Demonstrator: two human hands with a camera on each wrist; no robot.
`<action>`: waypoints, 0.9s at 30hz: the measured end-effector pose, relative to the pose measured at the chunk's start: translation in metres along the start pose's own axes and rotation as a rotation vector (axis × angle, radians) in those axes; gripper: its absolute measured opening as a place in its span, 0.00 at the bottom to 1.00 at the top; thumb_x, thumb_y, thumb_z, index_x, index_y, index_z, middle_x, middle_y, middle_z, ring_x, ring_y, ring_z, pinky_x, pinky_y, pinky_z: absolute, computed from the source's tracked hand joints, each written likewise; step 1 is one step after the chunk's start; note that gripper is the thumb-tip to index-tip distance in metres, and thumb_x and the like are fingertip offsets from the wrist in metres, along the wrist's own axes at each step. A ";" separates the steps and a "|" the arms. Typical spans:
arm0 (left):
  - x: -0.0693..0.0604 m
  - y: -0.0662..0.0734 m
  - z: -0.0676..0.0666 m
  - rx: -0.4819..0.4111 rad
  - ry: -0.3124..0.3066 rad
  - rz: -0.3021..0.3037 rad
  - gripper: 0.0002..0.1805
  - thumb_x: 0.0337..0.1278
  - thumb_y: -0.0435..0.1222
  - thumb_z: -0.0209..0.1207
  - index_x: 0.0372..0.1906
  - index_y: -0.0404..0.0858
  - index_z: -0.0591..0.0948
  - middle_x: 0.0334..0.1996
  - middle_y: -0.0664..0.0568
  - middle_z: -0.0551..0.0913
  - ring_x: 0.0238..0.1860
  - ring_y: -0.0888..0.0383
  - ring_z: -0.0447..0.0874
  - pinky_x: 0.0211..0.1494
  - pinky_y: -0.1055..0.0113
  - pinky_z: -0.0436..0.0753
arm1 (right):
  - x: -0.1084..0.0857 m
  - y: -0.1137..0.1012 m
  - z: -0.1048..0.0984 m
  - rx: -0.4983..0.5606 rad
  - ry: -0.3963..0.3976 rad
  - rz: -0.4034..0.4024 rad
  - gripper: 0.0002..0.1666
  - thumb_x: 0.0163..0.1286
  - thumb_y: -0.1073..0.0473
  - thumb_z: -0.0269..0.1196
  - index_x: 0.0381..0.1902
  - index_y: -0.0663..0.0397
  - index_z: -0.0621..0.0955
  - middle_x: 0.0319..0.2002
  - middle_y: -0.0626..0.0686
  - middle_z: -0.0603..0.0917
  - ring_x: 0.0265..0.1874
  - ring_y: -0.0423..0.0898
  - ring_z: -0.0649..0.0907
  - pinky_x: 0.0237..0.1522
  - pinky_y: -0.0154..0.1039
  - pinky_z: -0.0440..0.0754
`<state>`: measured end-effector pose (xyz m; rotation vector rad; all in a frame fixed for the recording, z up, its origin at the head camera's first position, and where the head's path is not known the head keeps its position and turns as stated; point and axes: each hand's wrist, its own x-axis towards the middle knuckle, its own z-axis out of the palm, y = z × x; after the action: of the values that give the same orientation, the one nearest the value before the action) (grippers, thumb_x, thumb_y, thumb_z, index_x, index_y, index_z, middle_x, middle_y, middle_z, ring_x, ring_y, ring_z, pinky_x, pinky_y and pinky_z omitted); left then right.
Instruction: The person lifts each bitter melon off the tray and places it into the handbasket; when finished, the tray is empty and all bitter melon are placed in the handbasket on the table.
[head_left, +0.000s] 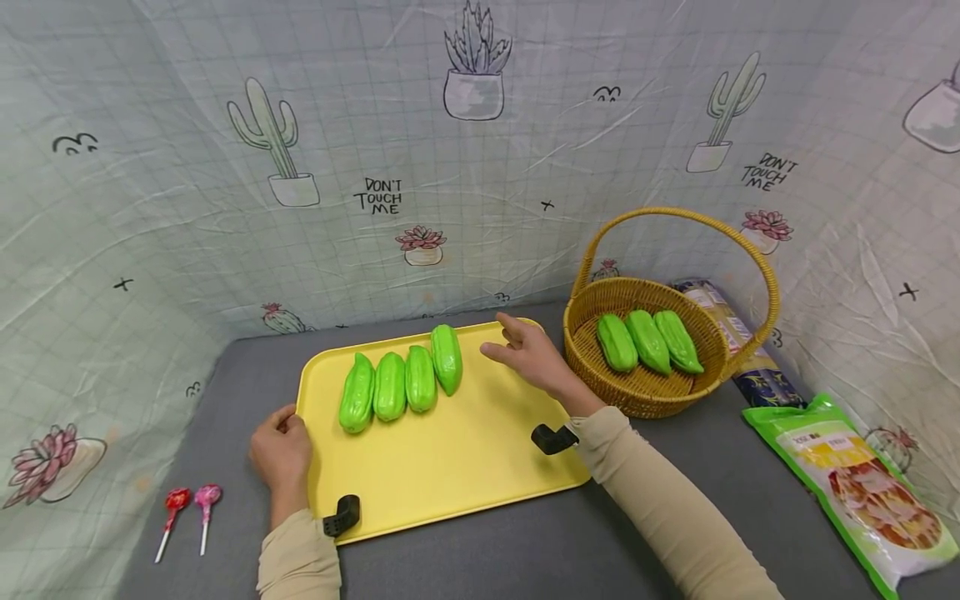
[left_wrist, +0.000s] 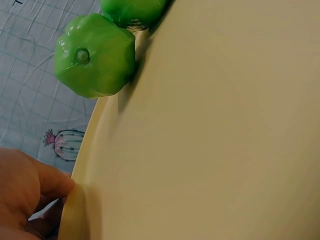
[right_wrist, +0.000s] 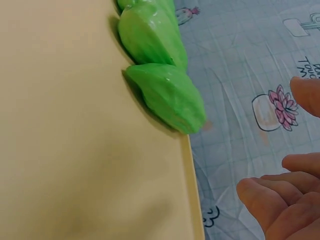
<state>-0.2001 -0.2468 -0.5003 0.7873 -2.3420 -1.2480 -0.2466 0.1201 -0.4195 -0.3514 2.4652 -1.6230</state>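
Observation:
Several green, ribbed, elongated vegetables [head_left: 389, 387] with pointed ends lie side by side on a yellow tray [head_left: 457, 467]. They line its far left part; the rightmost sits a little farther back. My left hand [head_left: 281, 448] grips the tray's left rim, and the left wrist view shows fingertips [left_wrist: 64, 184] against that edge. Above the tray's far right part hovers my right hand [head_left: 536, 358], thumb and fingers spread, with nothing in it. It is to the right of the rightmost vegetable [right_wrist: 170, 95], apart from it. Three more such vegetables [head_left: 648, 342] rest in a wicker basket [head_left: 637, 404].
The basket, with its tall arched handle, stands right of the tray. Behind it lies a long blue-and-gold packet [head_left: 768, 387], and a green-and-white food bag [head_left: 862, 492] is at the right. Two lollipops [head_left: 177, 500] lie at left. A printed cloth [head_left: 465, 167] hangs behind.

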 end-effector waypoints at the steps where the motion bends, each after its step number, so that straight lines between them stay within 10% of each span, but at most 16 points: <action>1: 0.000 0.000 0.000 0.000 0.001 0.000 0.22 0.73 0.33 0.44 0.59 0.29 0.82 0.54 0.31 0.84 0.57 0.34 0.79 0.60 0.43 0.74 | 0.001 0.001 0.002 0.006 0.000 0.006 0.48 0.75 0.46 0.61 0.82 0.56 0.53 0.82 0.58 0.53 0.80 0.59 0.59 0.76 0.56 0.66; 27: -0.002 -0.001 0.002 -0.008 0.019 0.013 0.21 0.72 0.33 0.46 0.58 0.29 0.83 0.53 0.31 0.85 0.55 0.35 0.80 0.57 0.45 0.75 | 0.034 0.034 0.055 0.020 0.031 0.110 0.50 0.72 0.45 0.65 0.81 0.57 0.56 0.81 0.58 0.58 0.79 0.59 0.63 0.74 0.55 0.69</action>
<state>-0.1989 -0.2446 -0.5019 0.7774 -2.3216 -1.2389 -0.2682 0.0750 -0.4728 -0.1858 2.4423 -1.6190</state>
